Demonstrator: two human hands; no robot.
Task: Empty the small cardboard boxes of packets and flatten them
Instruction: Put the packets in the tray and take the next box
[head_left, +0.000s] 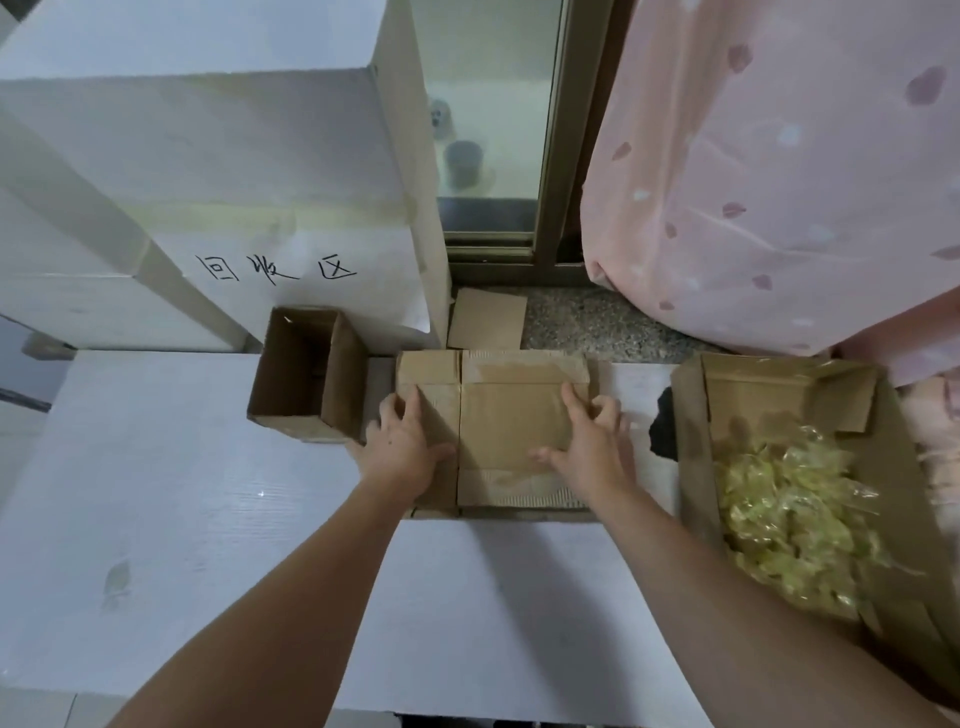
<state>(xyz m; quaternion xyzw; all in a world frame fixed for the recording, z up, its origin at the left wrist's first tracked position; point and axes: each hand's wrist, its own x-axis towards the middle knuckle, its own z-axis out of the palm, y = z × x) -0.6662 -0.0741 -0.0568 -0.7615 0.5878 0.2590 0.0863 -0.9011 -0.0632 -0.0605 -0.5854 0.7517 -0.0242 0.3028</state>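
Observation:
A flattened brown cardboard box lies on the white surface in the middle. My left hand presses on its left part with fingers spread. On its right part rests my right hand, fingers also spread. An open small cardboard box stands upright just left of the flat one; its inside looks dark and I see no packets in it. At the right, a larger open cardboard box holds a heap of yellow-green clear packets.
The white surface spreads to the left and front. A tall white box with handwritten characters stands behind. A flat cardboard piece lies on the speckled floor by a sliding door. A pink curtain hangs at the right; something black sits beside the large box.

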